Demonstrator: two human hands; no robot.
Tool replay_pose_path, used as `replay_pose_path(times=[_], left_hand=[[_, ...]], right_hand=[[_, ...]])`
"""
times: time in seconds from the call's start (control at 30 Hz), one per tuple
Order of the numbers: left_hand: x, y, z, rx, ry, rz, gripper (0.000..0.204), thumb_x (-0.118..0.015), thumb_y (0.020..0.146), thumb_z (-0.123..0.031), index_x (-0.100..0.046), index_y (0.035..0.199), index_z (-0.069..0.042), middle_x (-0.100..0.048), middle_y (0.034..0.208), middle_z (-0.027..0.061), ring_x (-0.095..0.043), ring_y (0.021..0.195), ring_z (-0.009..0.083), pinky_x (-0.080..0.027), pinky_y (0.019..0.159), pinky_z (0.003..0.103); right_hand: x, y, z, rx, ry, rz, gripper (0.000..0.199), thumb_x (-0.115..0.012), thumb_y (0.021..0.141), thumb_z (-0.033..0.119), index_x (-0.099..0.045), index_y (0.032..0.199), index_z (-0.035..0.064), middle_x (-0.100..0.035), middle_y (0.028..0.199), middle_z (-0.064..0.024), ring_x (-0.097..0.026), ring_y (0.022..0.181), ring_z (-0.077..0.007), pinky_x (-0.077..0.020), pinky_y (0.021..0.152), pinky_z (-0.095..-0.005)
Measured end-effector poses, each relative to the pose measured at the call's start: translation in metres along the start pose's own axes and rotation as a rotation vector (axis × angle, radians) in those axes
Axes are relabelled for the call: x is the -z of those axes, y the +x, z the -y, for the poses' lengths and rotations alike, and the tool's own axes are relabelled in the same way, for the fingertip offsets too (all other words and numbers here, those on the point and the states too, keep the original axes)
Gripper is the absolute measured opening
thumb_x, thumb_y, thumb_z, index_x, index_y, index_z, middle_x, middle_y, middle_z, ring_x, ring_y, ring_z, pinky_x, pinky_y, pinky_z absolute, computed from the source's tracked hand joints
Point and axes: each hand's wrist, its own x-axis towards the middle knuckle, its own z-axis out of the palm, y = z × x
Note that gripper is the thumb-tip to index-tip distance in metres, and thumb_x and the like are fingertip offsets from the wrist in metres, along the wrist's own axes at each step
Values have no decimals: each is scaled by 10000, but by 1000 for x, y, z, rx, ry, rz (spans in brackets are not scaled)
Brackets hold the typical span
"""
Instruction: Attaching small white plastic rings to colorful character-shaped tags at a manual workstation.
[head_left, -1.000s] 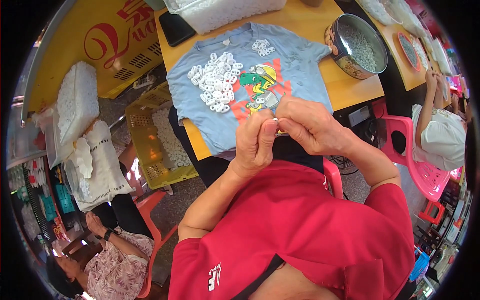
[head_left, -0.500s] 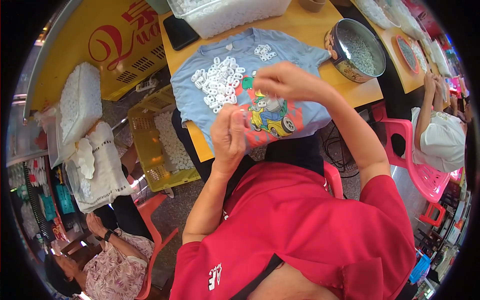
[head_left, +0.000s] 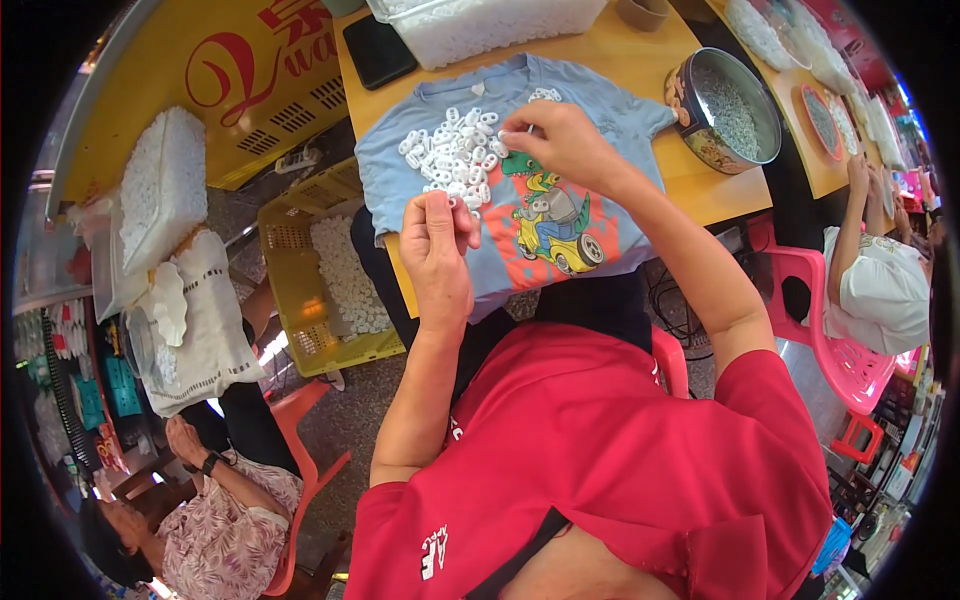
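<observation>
A blue printed T-shirt (head_left: 620,140) lies spread on the yellow table. On it is a heap of small white oval plastic pieces (head_left: 450,150) with holes. My right hand (head_left: 565,145) reaches to the right edge of the heap, its thumb and forefinger closed on a white piece at their tips. My left hand (head_left: 440,250) is held at the near edge of the heap, thumb pressed to the fingers. Whatever lies in that pinch is mostly hidden. Past my right hand, a smaller group of white pieces (head_left: 545,94) is partly covered by it.
A round tin (head_left: 690,105) of small metal parts stands to the right. At the back are a clear tub (head_left: 500,35) of white pieces and a black phone (head_left: 379,54). A yellow crate (head_left: 285,270) sits lower left. Two people (head_left: 230,520) (head_left: 875,285) sit nearby.
My right hand has moved left and away from me to the heap's edge. My left hand has shifted slightly left and farther from the right one. The view has shifted a little.
</observation>
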Motion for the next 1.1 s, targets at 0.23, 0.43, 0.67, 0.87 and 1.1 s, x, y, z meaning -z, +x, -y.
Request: replay_pose_path(times=[0.23, 0.43, 0.67, 0.87, 1.1], left_hand=[[-24, 6, -5, 59, -72, 104, 188, -484, 1037, -210, -516, 945, -50, -520, 784, 22, -487, 671, 99, -429, 606, 240], [-43, 8, 1, -65, 3, 128, 189, -468, 1042, -205, -541, 1016, -33, -585, 940, 45, -538, 830, 101, -450, 785, 244], [-52, 5, 6, -214, 332, 171, 203, -452, 1041, -182, -547, 1025, -2, -532, 1344, 162, -525, 1123, 157, -410, 974, 303], [-64, 5, -1, -550, 773, 439, 129, -518, 1000, -148, -539, 930, -42, -458, 1451, 176, -294, 1424, 373, -230, 1143, 485], [-69, 1, 5, -542, 815, 529, 150, -521, 999, -151, -525, 907, -33, -453, 1437, 226, -311, 1405, 416, -222, 1131, 527]], right_hand=[[28, -28, 46, -367, 943, 117, 343, -660, 934, 220, -629, 1184, -13, -613, 850, 1, -544, 680, -54, -463, 625, -207], [36, -46, 51, -348, 865, -5, 294, -659, 928, 167, -635, 1179, 15, -617, 880, 1, -540, 687, -54, -463, 631, -212], [26, -59, 39, 228, -541, -108, 402, -748, 773, 287, -655, 1146, 166, -401, 1477, -87, -265, 1423, -318, -182, 1165, -538], [51, -77, 40, 194, -624, -99, 589, -747, 757, 390, -574, 1290, 207, -347, 1519, -60, -215, 1447, -309, -152, 1152, -588], [78, -82, 27, 133, -631, -202, 663, -706, 768, 499, -542, 1350, 228, -313, 1541, -63, -205, 1448, -328, -149, 1145, -595]])
